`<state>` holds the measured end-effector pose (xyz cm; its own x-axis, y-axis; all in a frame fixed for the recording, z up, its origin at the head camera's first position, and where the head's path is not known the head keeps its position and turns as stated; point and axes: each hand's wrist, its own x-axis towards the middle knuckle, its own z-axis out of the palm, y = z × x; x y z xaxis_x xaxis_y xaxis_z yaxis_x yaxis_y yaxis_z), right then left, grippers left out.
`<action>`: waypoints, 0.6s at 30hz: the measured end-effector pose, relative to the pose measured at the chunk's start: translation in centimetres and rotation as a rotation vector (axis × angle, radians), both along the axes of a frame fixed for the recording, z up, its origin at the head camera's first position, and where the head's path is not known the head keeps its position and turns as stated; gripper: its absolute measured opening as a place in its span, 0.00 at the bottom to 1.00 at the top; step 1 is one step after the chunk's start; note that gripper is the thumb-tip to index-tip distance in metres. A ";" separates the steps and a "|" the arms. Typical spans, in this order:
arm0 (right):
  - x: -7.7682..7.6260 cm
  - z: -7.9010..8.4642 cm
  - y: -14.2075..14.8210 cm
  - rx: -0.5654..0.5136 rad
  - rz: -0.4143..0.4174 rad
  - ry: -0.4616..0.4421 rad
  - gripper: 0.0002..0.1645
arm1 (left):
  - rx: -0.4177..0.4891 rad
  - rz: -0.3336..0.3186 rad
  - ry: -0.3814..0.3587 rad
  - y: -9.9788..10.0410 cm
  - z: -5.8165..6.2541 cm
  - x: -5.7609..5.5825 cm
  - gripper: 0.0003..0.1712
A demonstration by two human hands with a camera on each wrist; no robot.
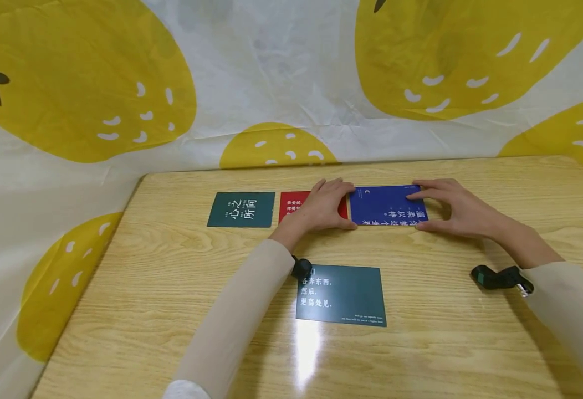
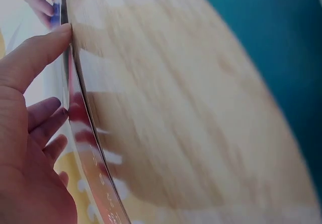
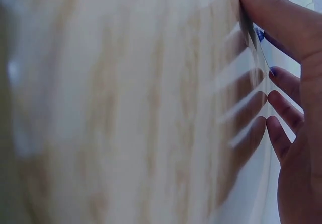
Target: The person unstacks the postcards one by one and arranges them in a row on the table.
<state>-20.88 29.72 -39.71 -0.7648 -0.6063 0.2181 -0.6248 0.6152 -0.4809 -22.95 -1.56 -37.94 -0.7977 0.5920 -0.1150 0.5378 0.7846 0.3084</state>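
Observation:
In the head view a blue card (image 1: pixel 386 206) with white characters lies near the table's far edge, between both hands. My left hand (image 1: pixel 323 206) reaches over a red card (image 1: pixel 291 202) and partly hides it. Its thumb and fingertips touch around the blue card's left corners. At the right end of the blue card, my right hand (image 1: pixel 453 210) has its thumb at the near corner and its fingers spread over the card and its far edge. The left wrist view shows the left thumb (image 2: pixel 48 48) by the card edges; the right wrist view shows the right fingertips (image 3: pixel 275 100) touching the tabletop.
A dark green card (image 1: pixel 241 209) lies left of the red one in the same row. Nearer to me, another dark green card (image 1: pixel 341 295) lies partly beside the left wrist's black strap device (image 1: pixel 301 268). A patterned cloth (image 1: pixel 281 83) hangs behind the wooden table (image 1: pixel 172 249).

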 end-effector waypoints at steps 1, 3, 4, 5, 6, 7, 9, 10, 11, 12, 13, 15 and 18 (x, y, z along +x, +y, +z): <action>0.0 0.0 0.0 0.001 0.004 -0.002 0.35 | -0.007 0.000 0.002 0.0 0.0 0.0 0.48; -0.1 0.1 -0.1 0.002 0.011 -0.006 0.34 | -0.019 0.001 0.005 0.0 0.1 0.0 0.47; -0.1 0.1 -0.1 0.004 0.013 -0.008 0.34 | -0.024 0.001 0.007 0.0 0.1 0.1 0.47; 0.0 0.1 -0.1 0.005 0.015 -0.010 0.34 | -0.028 0.002 0.006 0.1 0.0 0.1 0.47; 0.0 0.1 0.0 0.007 0.016 -0.010 0.34 | -0.034 0.004 0.008 0.1 0.0 0.1 0.47; 0.0 0.1 -0.1 0.010 0.017 -0.012 0.34 | -0.041 0.005 0.009 0.1 0.0 0.1 0.47; 0.0 0.1 0.0 0.015 0.016 -0.014 0.34 | -0.054 0.007 0.011 0.1 0.0 0.1 0.47; 0.0 0.1 0.0 0.017 0.015 -0.016 0.34 | -0.058 0.006 0.012 0.1 0.1 0.1 0.47; 0.0 0.1 0.0 0.020 0.015 -0.017 0.34 | -0.061 0.006 0.011 0.1 0.1 0.1 0.47; 0.1 0.1 0.0 0.023 0.015 -0.017 0.34 | -0.065 0.005 0.012 0.1 0.1 0.1 0.47; 0.1 0.1 0.0 0.024 0.015 -0.019 0.34 | -0.068 0.004 0.013 0.1 0.2 0.1 0.47; 0.1 0.1 0.0 0.025 0.018 -0.018 0.34 | -0.071 0.004 0.012 0.1 0.2 0.1 0.46; 0.0 0.0 0.0 0.024 0.022 -0.014 0.34 | -0.077 0.007 0.011 0.1 0.3 0.1 0.46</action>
